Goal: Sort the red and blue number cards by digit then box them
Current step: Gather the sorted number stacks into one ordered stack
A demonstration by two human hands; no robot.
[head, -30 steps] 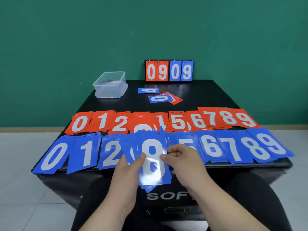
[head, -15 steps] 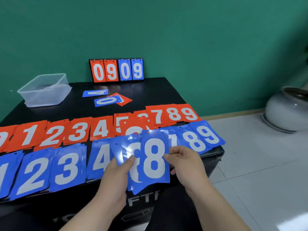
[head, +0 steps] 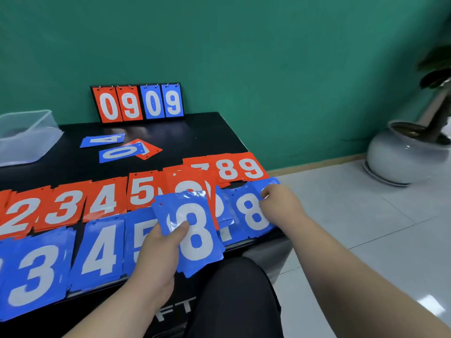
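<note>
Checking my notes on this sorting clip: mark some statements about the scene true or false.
1. The left hand holds a blue card stack, 8 on top. True.
2. The scoreboard reads 1234. False: it reads 0909.
3. The clear plastic box sits at the table's right end. False: far left.
4. The loose blue 0 card overlaps a red card. True.
5. The right hand pinches a blue 8 card lying on the table. True.

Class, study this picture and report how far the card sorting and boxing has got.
Done: red row and blue row lie in digit piles. In hand: the left hand grips a blue stack, 8 on top; the right hand pinches a blue 8 card at its pile. Left: that stack, the loose blue 4 and blue 0, and all boxing; the clear box shows no cards.
</note>
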